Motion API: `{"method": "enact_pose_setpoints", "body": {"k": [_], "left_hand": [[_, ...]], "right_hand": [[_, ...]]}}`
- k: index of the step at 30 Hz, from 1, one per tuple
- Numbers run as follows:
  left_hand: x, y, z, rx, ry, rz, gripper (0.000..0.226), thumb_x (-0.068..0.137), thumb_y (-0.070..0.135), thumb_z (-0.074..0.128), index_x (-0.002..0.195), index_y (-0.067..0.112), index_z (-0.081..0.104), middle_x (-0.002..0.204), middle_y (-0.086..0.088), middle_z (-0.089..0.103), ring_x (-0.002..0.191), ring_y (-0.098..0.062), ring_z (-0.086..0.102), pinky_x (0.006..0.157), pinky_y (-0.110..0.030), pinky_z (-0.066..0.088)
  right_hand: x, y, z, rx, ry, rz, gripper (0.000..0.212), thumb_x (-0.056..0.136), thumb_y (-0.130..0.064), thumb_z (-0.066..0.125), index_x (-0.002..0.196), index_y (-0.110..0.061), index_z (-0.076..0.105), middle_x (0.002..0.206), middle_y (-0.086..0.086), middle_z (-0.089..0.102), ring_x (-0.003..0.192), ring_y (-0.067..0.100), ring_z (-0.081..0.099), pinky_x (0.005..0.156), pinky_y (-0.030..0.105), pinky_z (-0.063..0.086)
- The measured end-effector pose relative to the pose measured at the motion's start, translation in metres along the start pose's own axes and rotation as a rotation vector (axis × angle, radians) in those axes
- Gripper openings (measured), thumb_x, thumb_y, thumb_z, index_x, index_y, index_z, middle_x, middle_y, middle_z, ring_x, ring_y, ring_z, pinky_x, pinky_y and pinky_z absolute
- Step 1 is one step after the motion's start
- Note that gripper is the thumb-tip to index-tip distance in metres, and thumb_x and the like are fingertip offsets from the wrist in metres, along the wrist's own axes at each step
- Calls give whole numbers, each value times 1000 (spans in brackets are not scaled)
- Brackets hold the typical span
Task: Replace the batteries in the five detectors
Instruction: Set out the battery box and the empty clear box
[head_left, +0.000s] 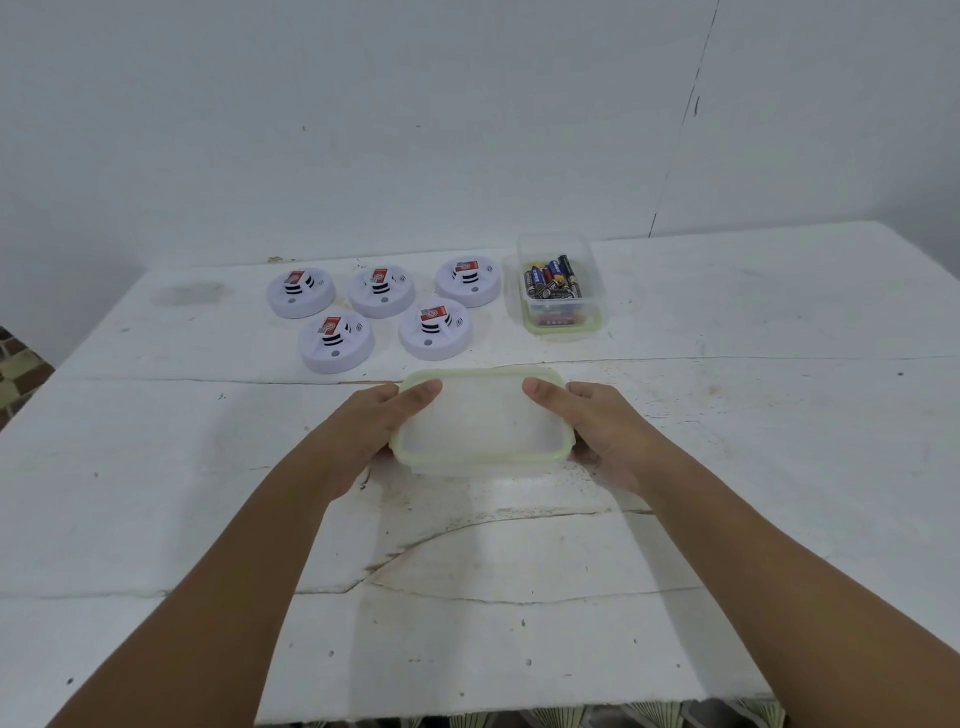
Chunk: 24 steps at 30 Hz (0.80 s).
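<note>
Gripping a lidded clear container (480, 421) by its short ends, the left hand (374, 421) and right hand (602, 423) lay thumbs on the lid, fingers curled under. Five white detectors (382, 293) lie beyond it on the table (727, 467), beside an open tub of batteries (553, 280).

Both hands' fingers hidden behind the lidded container (480, 423).

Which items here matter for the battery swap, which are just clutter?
Job:
five detectors
open tub of batteries
lidded tub, held by left hand and right hand

Clutter:
lid under the open tub
stained table
</note>
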<state>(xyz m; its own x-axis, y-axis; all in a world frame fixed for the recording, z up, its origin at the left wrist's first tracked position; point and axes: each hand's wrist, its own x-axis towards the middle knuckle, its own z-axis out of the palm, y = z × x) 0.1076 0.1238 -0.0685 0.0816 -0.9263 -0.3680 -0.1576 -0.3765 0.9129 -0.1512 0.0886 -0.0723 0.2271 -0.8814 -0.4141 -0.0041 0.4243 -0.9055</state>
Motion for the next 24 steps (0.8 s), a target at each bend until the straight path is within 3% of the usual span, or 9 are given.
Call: {"method": "enact_pose_setpoints", "body": {"k": [3,7,11,15,17,19,21,24], "left_hand": [[0,-2,2,-66,81,0,63,77,61,84,114,11,75,108,-7,80,106,-35,75,100,-58,57],[-3,-4,2,-71,22,-21,56,85,58,77,119,15,74,113,-5,79,109,-29,75,102,-54,57],[-3,-3,2,-103,24,-28,55,84,56,78,120,14,74,113,-4,79,109,-28,75,103,-53,56],[-5,0,4,-106,35,-50,54,85,54,79,118,13,75,111,-5,80,107,-29,75,102,-52,57],[-5,1,3,-100,46,-60,53,84,54,79,118,13,75,111,-5,80,106,-29,76,101,-53,58],[-5,2,3,-83,65,-56,59,81,59,81,117,13,73,112,-5,79,106,-29,76,99,-54,59],[-7,2,6,-48,169,-22,69,76,69,80,114,14,64,111,-4,75,99,-27,74,94,-50,60],[-27,0,15,-77,522,40,63,83,75,68,100,19,46,95,-2,58,81,-21,56,75,-37,49]], "right_hand": [[2,-1,0,19,15,6,44,90,-38,79,110,-1,66,66,-2,68,49,10,63,44,19,48],[2,-1,2,4,26,11,53,90,-38,80,117,6,68,74,1,71,53,10,66,46,20,50],[3,-3,1,-17,31,18,47,87,-42,81,109,-2,71,83,5,73,56,14,67,49,21,51],[4,1,1,27,77,-13,40,85,-43,83,101,-7,74,71,2,65,53,16,52,47,22,46],[3,1,0,37,65,-21,48,85,-44,83,107,-2,75,79,6,69,61,18,57,52,24,53],[3,0,1,34,39,-11,65,76,-50,88,112,2,70,97,14,76,76,23,65,68,35,62],[3,-2,0,-3,52,7,70,67,-53,92,106,-4,62,111,17,76,83,26,70,83,47,63],[2,-8,-2,-149,119,-47,58,74,-51,90,104,-16,56,104,6,68,81,22,67,73,40,59]]}}
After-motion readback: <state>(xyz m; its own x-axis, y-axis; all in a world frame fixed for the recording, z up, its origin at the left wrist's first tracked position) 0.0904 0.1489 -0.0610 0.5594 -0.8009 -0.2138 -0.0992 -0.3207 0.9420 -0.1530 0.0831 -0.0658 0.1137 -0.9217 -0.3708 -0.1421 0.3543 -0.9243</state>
